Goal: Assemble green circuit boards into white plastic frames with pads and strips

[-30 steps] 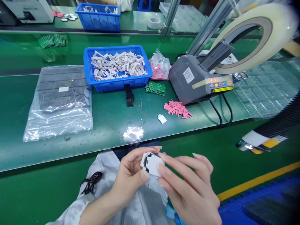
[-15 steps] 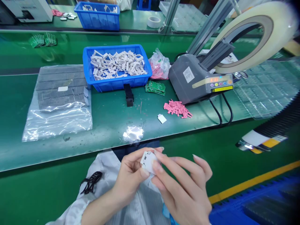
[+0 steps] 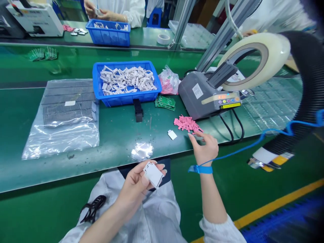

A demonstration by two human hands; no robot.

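My left hand is closed around a small white plastic housing, holding it above my lap with its flat face up. Out to the right, my right hand reaches over the table edge, a blue wrist strap around its wrist. Thumb and forefinger are slightly apart at the near side of a heap of small pink strips, and nothing shows between them. Left of that hand a white square piece lies on the green table.
A blue bin holds white plastic frames. Near it are green circuit boards, a bag of pink pieces and a grey tape dispenser. Left lies a clear bag of grey parts. A black hose hangs right; a co-worker's hands work opposite.
My right hand has let go of the white housing and moved right and forward to the pink strips. My left hand keeps the housing. The view has shifted, and a co-worker's hands now show.
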